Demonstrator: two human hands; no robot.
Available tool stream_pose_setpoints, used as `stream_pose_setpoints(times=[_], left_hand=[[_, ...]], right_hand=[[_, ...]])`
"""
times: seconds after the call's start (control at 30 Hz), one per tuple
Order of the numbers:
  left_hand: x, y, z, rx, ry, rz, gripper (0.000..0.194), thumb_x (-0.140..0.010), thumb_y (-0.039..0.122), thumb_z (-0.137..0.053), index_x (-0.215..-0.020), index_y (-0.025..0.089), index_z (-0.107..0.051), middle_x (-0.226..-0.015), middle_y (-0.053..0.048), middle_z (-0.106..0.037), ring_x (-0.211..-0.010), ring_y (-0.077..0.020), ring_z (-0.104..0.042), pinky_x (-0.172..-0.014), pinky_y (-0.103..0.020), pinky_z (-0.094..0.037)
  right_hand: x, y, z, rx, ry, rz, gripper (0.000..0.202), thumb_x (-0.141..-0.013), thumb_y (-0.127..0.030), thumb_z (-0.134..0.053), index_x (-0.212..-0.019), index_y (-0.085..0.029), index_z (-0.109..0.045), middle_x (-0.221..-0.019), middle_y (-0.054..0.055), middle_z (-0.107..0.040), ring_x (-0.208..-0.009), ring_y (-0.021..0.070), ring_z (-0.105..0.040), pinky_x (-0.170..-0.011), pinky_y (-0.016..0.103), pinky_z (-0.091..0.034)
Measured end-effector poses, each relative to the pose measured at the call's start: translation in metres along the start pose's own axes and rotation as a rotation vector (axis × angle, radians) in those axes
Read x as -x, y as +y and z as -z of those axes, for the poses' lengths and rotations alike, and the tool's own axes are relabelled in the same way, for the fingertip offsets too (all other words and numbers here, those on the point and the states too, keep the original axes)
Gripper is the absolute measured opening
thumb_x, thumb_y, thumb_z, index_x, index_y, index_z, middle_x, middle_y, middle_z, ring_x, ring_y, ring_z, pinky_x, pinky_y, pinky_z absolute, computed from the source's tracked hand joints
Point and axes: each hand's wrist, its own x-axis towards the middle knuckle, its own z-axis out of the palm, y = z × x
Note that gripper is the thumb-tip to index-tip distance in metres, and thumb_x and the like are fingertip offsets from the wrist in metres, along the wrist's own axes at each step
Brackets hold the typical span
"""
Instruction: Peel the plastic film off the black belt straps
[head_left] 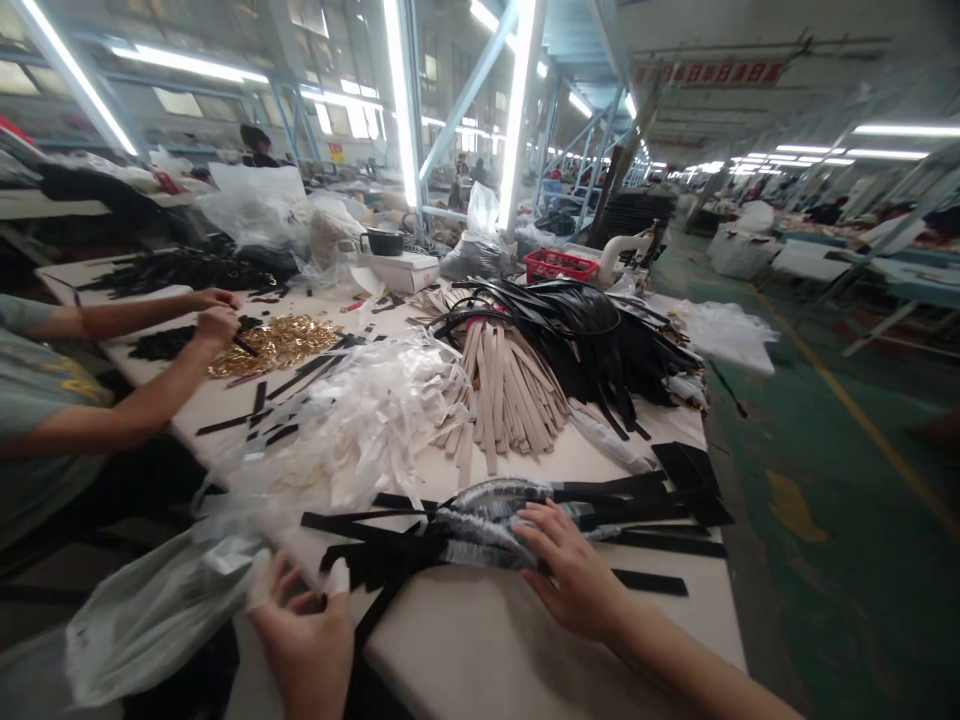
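My right hand (574, 570) rests its outstretched fingers on a bundle of black strips (637, 520) partly wrapped in crinkled clear plastic (480, 510). The strips lie across the front of the table, their ends fanning out to both sides. Lower left, my left hand (304, 620) is raised beside the strip ends, its fingers bent and the thumb held apart; I see nothing gripped in it. White covers sit on its thumb and a fingertip. A translucent plastic bag (165, 620) hangs at the table's edge just left of that hand.
White plastic film scraps (375, 400) are heaped mid-table, beside beige strips (502, 390) and glossy black straps (592, 330). At left, another person's hands (217, 320) work over gold metal pieces (292, 340). A red basket (559, 265) stands behind; a green floor aisle (825, 450) runs right.
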Motion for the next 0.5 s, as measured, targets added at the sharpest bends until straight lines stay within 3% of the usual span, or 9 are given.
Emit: stream_pose_setpoints(times=[0.03, 0.1, 0.2, 0.27, 0.37, 0.5], left_hand=[[0.008, 0.002, 0.001, -0.084, 0.030, -0.152, 0.085, -0.067, 0.028, -0.078, -0.143, 0.016, -0.043, -0.134, -0.018, -0.056, -0.120, -0.0376, -0.056, -0.098, -0.057, -0.048], [0.029, 0.009, -0.003, -0.149, -0.078, -0.471, 0.078, -0.071, 0.019, -0.074, -0.144, 0.018, -0.044, -0.137, -0.017, -0.054, -0.130, -0.0382, -0.048, -0.108, -0.057, -0.038], [0.064, 0.021, -0.026, -0.119, -0.546, -0.855, 0.067, -0.076, 0.009, -0.057, -0.141, 0.024, -0.050, -0.138, -0.011, -0.058, -0.134, -0.0323, -0.046, -0.112, -0.050, -0.035], [0.080, 0.025, -0.043, -0.138, -0.729, -1.007, 0.065, -0.077, 0.010, -0.054, -0.140, 0.026, -0.053, -0.145, -0.008, -0.054, -0.137, -0.0303, -0.043, -0.115, -0.047, -0.032], [0.089, 0.019, -0.061, -0.162, -0.724, -1.111, 0.050, -0.084, 0.020, -0.056, -0.132, 0.029, -0.060, -0.144, -0.005, -0.056, -0.136, -0.0279, -0.045, -0.116, -0.043, -0.027], [0.097, 0.008, -0.076, -0.112, -0.610, -1.048, 0.027, -0.092, 0.025, -0.049, -0.106, 0.029, -0.072, -0.127, -0.004, -0.068, -0.118, -0.0227, -0.059, -0.108, -0.036, -0.033]], right_hand=[[-0.011, 0.012, 0.008, -0.002, 0.029, -0.029, 0.049, -0.086, -0.018, -0.060, -0.134, -0.022, -0.053, -0.137, 0.012, -0.056, -0.131, 0.0289, -0.047, -0.115, 0.050, -0.035], [-0.047, 0.044, 0.028, 0.049, 0.128, -0.124, 0.036, -0.090, -0.021, -0.056, -0.126, -0.021, -0.058, -0.129, 0.011, -0.061, -0.123, 0.0255, -0.054, -0.108, 0.042, -0.044], [-0.123, 0.114, 0.059, 0.192, 0.211, -0.302, 0.029, -0.094, -0.022, -0.051, -0.120, -0.017, -0.062, -0.117, 0.012, -0.068, -0.108, 0.0227, -0.063, -0.097, 0.035, -0.049], [-0.172, 0.167, 0.077, 0.262, 0.229, -0.388, 0.029, -0.097, -0.021, -0.047, -0.119, -0.013, -0.063, -0.110, 0.014, -0.070, -0.100, 0.0220, -0.066, -0.091, 0.034, -0.051], [-0.226, 0.232, 0.098, 0.388, 0.254, -0.473, 0.029, -0.098, -0.028, -0.052, -0.123, -0.014, -0.060, -0.119, 0.012, -0.066, -0.106, 0.0231, -0.063, -0.095, 0.042, -0.049], [-0.266, 0.276, 0.113, 0.547, 0.252, -0.524, 0.035, -0.094, -0.035, -0.061, -0.125, -0.017, -0.058, -0.130, 0.010, -0.057, -0.120, 0.0280, -0.053, -0.102, 0.050, -0.041]])
